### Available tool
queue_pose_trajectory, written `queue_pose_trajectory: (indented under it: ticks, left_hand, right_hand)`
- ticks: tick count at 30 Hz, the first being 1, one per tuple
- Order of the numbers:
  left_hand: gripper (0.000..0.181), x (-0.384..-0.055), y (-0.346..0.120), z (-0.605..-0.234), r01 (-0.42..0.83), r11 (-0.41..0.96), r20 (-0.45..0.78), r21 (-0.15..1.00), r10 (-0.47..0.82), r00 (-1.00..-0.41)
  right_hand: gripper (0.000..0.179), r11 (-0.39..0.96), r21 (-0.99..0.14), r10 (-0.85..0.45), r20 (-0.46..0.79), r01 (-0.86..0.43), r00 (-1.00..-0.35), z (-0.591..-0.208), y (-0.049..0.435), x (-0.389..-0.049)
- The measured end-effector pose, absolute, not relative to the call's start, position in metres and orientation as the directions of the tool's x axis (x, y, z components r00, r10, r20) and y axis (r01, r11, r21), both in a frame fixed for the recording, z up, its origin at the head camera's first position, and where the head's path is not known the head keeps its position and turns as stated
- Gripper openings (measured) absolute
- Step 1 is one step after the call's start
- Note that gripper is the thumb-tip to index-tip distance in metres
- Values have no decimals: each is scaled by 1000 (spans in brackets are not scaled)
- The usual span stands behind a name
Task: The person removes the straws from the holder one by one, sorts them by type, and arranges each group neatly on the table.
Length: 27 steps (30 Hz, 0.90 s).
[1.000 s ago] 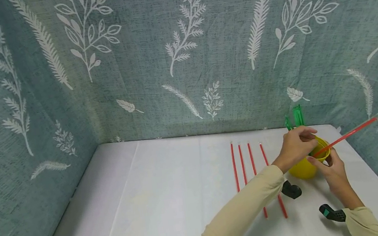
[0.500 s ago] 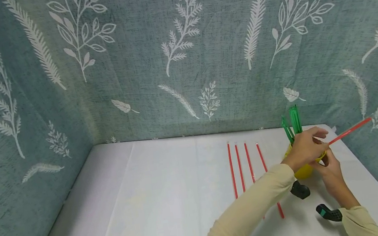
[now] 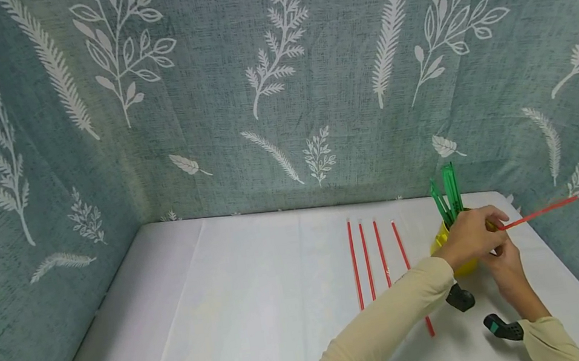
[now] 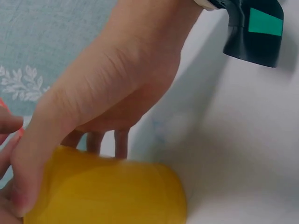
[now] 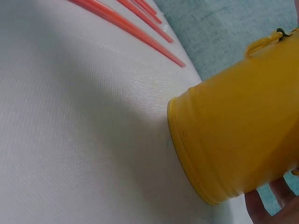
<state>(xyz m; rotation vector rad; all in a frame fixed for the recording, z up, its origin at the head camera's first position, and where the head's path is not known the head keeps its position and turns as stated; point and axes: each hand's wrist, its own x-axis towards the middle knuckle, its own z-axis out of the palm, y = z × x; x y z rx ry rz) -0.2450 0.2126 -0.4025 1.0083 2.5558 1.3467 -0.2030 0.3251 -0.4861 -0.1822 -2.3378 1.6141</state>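
Observation:
A small yellow bucket [image 5: 233, 130] with a ridged base and a side lug holds several green straws [image 3: 451, 189]. My right hand [image 3: 507, 271] grips it, thumb along the near side in the left wrist view, fingers behind. My left hand [image 3: 472, 235] is over the bucket's mouth. Its thumb and bent fingers pinch a red straw [image 3: 541, 212] near the rim, though the exact contact is partly hidden. That straw slants out to the right, its lower end out of sight. In the left wrist view, left-hand fingers [image 4: 7, 149] show at the left edge.
Several red straws [image 3: 354, 263] lie roughly parallel on the white table [image 3: 230, 310], left of the bucket and partly behind the left sleeve [image 3: 385, 326]. Patterned green-grey cloth [image 3: 266, 86] walls the back and sides. A dark wrist device [image 3: 503, 327] sits on the right arm.
My left hand has shifted right across the bucket's mouth. The red straw now lies flatter, and less of its lower end shows. More green straws have come into view behind the hand.

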Motion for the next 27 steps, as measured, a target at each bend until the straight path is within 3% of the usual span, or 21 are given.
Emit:
queue_pose_trajectory:
  ticks: [7,14,19,27]
  left_hand:
    - [19,-242,211,-406,547,378,252,747,599,-760]
    - [17,-243,212,-408,528,333,301,781,540,-786]
    - [16,-244,210,-408,505,242,350,829,480,-805]
    - [14,-247,202,-407,557,146,462,817,413,-785]
  right_hand:
    - [60,377,-922,250,193,-89,-949,-485,325,-202]
    - [63,420,-905,248,193,-74,-949,-481,326,-205]
    - [66,442,-896,245,178,-53,-953,-480,326,-206]
    - [72,421,-907,225,137,-30,-965,-482,329,-205]
